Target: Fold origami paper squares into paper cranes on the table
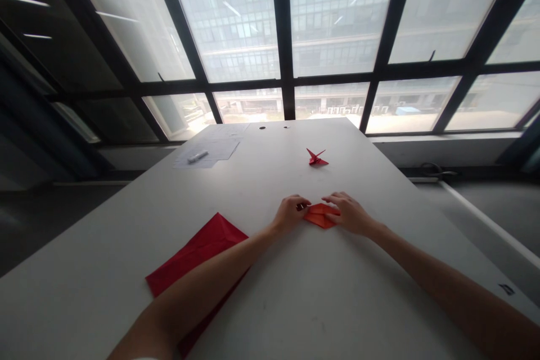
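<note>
A small orange-red folded origami paper [321,217] lies flat on the white table between my hands. Its left tip is pinched in my left hand [292,211], with the fingers curled. From the other side, my right hand [349,214] grips the paper's right end; its thumb lies across the paper and its fingers reach along the far edge. Beyond the hands stands a finished red paper crane [317,158]. Under my left forearm is a large sheet of red paper [198,250], partly hidden by the arm.
White printed sheets [223,149] lie at the table's far left, with a whitish marker-like tube [198,156] on them. The white table [270,180] reaches toward tall dark-framed windows. Two small dark holes show near its far edge. A small dark mark is at the right edge.
</note>
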The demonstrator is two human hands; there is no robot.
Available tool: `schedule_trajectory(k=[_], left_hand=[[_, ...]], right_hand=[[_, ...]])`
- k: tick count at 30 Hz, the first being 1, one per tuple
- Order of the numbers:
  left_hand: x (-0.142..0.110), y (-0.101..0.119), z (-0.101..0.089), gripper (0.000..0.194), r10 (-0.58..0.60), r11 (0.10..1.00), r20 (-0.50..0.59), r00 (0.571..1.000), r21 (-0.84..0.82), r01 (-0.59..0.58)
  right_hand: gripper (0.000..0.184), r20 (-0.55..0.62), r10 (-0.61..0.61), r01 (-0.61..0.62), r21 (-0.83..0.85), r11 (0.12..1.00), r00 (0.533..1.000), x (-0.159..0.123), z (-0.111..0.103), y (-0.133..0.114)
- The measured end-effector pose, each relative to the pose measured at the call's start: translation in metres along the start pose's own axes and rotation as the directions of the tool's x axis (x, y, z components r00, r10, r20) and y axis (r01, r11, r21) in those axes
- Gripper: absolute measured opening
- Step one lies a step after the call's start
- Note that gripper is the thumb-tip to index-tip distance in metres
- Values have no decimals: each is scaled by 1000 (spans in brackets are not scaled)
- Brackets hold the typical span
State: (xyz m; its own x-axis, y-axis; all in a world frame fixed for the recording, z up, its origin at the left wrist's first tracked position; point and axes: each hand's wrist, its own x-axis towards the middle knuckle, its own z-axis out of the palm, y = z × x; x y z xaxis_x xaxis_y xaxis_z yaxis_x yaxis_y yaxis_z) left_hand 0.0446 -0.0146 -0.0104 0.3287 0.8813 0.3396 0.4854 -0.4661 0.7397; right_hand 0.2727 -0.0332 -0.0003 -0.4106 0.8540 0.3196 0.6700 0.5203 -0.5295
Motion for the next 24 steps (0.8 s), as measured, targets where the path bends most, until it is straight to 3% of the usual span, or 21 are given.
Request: schedule_trajectory(k=[3,8,12,18,22,24], left_hand=[[-3,1,1,20,26,994,52,998,101,-31],[-3,1,1,23,51,988,85,995,140,-63],[-3,1,-1,25,55,991,100,993,118,-67],[-3,0,0,24,69,988,126,990,126,-85],[-4,0,1,22,76,984,129,989,149,-95],[-5,1,0,21,99,979,126,987,168,-119]], right_hand=[[35,-34,-57,50,-166,985,998,-3,4,-6],[27,-9,-30,26,-247,969,1000,-3,18,-13],[33,-46,-18,7,-229,973,999,-2,22,-13],[15,-113,20,-31,-100,995,993,0,21,-7],[29,-149,36,-49,-82,995,988,1,22,-2],[27,-137,8,-27,-139,990,991,1,21,-3]])
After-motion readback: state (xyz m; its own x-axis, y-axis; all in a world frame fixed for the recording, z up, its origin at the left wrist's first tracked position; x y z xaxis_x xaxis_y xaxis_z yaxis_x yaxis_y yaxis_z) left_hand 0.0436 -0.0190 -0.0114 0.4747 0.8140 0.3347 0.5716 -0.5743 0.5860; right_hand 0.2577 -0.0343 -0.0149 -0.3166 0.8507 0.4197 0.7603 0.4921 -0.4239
